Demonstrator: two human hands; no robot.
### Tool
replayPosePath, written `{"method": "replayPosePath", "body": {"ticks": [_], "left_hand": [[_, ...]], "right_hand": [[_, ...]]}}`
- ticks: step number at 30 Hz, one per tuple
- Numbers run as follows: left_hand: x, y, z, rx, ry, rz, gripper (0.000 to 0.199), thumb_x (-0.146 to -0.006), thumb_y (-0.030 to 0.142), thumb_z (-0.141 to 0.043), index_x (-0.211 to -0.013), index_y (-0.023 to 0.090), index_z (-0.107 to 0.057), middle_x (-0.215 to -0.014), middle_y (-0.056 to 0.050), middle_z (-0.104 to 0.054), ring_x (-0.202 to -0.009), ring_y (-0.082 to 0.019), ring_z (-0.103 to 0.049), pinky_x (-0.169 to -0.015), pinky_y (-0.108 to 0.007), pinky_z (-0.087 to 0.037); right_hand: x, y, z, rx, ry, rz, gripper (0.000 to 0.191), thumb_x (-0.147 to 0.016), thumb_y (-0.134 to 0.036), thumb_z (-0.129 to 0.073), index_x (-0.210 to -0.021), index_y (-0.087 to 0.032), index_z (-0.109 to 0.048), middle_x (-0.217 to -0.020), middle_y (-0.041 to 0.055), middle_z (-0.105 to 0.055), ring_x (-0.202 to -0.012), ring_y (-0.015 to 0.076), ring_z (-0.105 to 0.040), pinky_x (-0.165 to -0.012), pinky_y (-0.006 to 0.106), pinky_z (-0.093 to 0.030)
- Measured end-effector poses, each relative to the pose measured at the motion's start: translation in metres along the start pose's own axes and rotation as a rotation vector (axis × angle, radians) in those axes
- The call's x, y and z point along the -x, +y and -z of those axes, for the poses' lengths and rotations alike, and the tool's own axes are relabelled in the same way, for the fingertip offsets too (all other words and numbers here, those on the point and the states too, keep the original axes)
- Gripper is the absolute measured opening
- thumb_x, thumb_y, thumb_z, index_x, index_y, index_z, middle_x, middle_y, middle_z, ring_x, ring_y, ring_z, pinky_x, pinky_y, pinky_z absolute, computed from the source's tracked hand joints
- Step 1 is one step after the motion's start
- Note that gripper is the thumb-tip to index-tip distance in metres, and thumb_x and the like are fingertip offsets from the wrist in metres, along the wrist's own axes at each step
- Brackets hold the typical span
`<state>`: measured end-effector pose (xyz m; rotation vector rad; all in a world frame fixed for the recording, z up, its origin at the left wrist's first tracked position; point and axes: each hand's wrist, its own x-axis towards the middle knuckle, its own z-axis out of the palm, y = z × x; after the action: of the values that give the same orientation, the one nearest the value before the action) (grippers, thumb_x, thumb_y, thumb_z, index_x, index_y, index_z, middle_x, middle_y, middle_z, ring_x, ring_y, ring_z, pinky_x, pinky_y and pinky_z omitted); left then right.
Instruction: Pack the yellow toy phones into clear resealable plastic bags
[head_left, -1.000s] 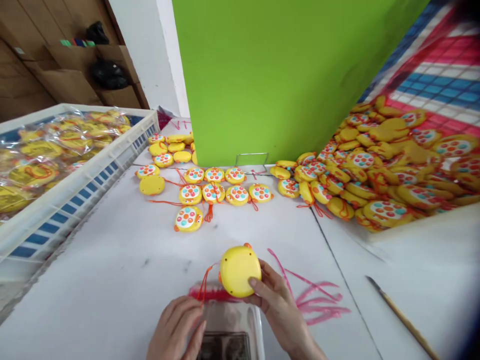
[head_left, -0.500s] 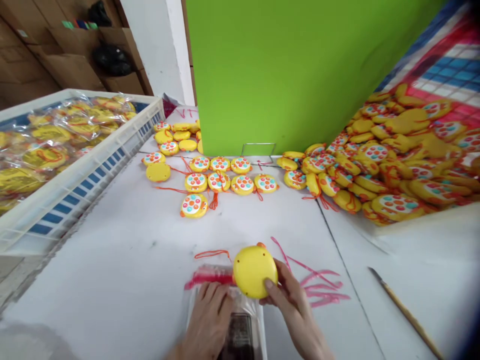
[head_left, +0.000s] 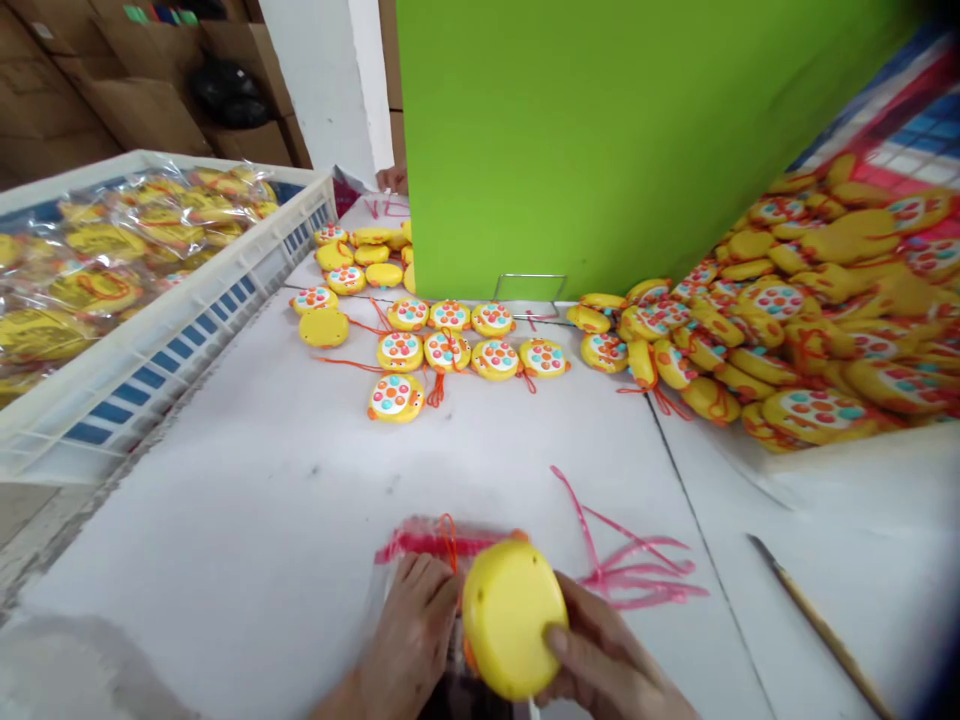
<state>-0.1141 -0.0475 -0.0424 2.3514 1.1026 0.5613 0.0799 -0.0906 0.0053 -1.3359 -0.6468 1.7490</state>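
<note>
My right hand (head_left: pixel 604 650) grips a round yellow toy (head_left: pixel 514 620), its plain back with small screw holes facing me and the thumb pressed on its lower right. An orange cord (head_left: pixel 448 540) loops up to the left of the toy, at the fingertips of my left hand (head_left: pixel 412 625). That hand is closed, fingers curled, over a clear plastic bag (head_left: pixel 394 560) with a red band at its top. Whether it pinches the cord or the bag cannot be made out. The toy and both hands cover most of the bag and a dark patch beneath.
Yellow toys with coloured buttons (head_left: pixel 495 358) lie in rows ahead; a large heap (head_left: pixel 817 330) fills the right. At left stands a white crate (head_left: pixel 247 270) of bagged toys. Pink strips (head_left: pixel 637 560) and a thin knife (head_left: pixel 817 620) lie rightward. Another person's hand (head_left: pixel 392 180) shows beside the green panel (head_left: pixel 600 150).
My right hand has brought the toy down and nearer, over the bag. The cord now stands upright by my left fingers, which have curled in. Another person's hand has come into view behind.
</note>
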Motion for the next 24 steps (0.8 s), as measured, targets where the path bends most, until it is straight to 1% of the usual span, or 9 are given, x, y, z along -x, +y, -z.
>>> {"method": "replayPosePath", "body": {"ticks": [2, 5, 8, 12, 15, 17, 19, 21, 24], "left_hand": [[0.0, 0.002, 0.001, -0.052, 0.063, -0.045, 0.026, -0.091, 0.023, -0.036, -0.094, 0.017, -0.061, -0.088, -0.007, -0.064, -0.082, -0.02, -0.056, -0.075, -0.035, -0.047], [0.002, 0.008, 0.002, -0.15, 0.156, -0.123, 0.03, -0.093, 0.021, -0.03, -0.102, 0.016, -0.059, -0.095, -0.008, -0.065, -0.088, -0.022, -0.057, -0.081, -0.038, -0.045], [0.005, 0.014, 0.008, -0.175, 0.158, -0.15, 0.032, -0.092, 0.016, -0.029, -0.088, 0.017, -0.06, -0.081, -0.005, -0.066, -0.079, -0.021, -0.059, -0.082, -0.04, -0.045], [0.011, 0.011, 0.034, -0.129, 0.224, -0.167, 0.013, -0.084, 0.014, -0.05, -0.078, 0.019, -0.06, -0.074, -0.003, -0.066, -0.076, -0.019, -0.06, -0.079, -0.035, -0.048], [0.016, -0.001, 0.055, 0.007, 0.318, 0.086, 0.011, -0.083, 0.02, -0.053, -0.091, 0.021, -0.061, -0.089, -0.005, -0.067, -0.087, -0.02, -0.061, -0.075, -0.03, -0.051], [0.015, -0.007, 0.063, 0.204, 0.247, 0.422, 0.017, -0.086, 0.029, -0.05, -0.098, 0.022, -0.059, -0.09, -0.003, -0.067, -0.081, -0.017, -0.062, -0.065, -0.025, -0.051], [0.009, -0.009, 0.064, 0.442, 0.115, 0.633, 0.022, -0.086, 0.037, -0.049, -0.097, 0.021, -0.06, -0.087, -0.003, -0.068, -0.076, -0.016, -0.063, -0.062, -0.022, -0.05], [0.001, -0.007, 0.061, 0.645, 0.033, 0.658, 0.025, -0.086, 0.039, -0.047, -0.089, 0.018, -0.061, -0.083, -0.004, -0.068, -0.075, -0.017, -0.063, -0.066, -0.023, -0.05], [-0.007, -0.002, 0.055, 0.764, 0.032, 0.632, 0.028, -0.087, 0.04, -0.044, -0.078, 0.016, -0.057, -0.074, -0.004, -0.064, -0.069, -0.016, -0.059, -0.062, -0.023, -0.046]], "right_hand": [[-0.007, -0.006, -0.016, -0.057, 0.003, 0.036, 0.044, -0.081, -0.044, -0.057, -0.118, -0.02, -0.052, -0.097, 0.0077, -0.062, -0.075, 0.019, -0.062, -0.056, 0.027, -0.054], [-0.017, -0.01, -0.032, 0.223, 0.071, 0.196, 0.045, -0.085, -0.043, -0.051, -0.125, -0.023, -0.044, -0.092, 0.0057, -0.064, -0.064, 0.016, -0.061, -0.057, 0.028, -0.055], [-0.021, -0.006, -0.031, 0.632, 0.064, 0.391, 0.043, -0.088, -0.038, -0.048, -0.128, -0.024, -0.044, -0.098, 0.0071, -0.066, -0.069, 0.0173, -0.065, -0.067, 0.027, -0.056], [-0.02, 0.004, -0.017, 0.919, 0.018, 0.539, 0.042, -0.09, -0.031, -0.043, -0.132, -0.024, -0.041, -0.11, 0.0083, -0.066, -0.091, 0.0205, -0.067, -0.078, 0.027, -0.055], [-0.018, 0.01, -0.011, 0.979, 0.057, 0.589, 0.044, -0.09, -0.029, -0.043, -0.134, -0.024, -0.04, -0.119, 0.0095, -0.062, -0.102, 0.0223, -0.062, -0.085, 0.031, -0.052], [-0.018, 0.009, -0.011, 0.988, 0.074, 0.634, 0.041, -0.09, -0.029, -0.043, -0.131, -0.026, -0.044, -0.118, 0.008, -0.063, -0.104, 0.0225, -0.062, -0.085, 0.03, -0.052], [-0.019, 0.004, -0.014, 0.971, 0.055, 0.658, 0.038, -0.09, -0.028, -0.043, -0.128, -0.028, -0.048, -0.115, 0.0068, -0.065, -0.1, 0.0219, -0.064, -0.082, 0.028, -0.054], [-0.02, -0.004, -0.017, 0.98, 0.015, 0.665, 0.038, -0.091, -0.027, -0.041, -0.128, -0.027, -0.048, -0.112, 0.0065, -0.066, -0.093, 0.0205, -0.066, -0.077, 0.026, -0.055], [-0.022, -0.014, -0.022, 1.084, -0.042, 0.622, 0.036, -0.093, -0.025, -0.037, -0.126, -0.027, -0.05, -0.098, 0.0043, -0.07, -0.077, 0.0175, -0.069, -0.069, 0.024, -0.055]]}}
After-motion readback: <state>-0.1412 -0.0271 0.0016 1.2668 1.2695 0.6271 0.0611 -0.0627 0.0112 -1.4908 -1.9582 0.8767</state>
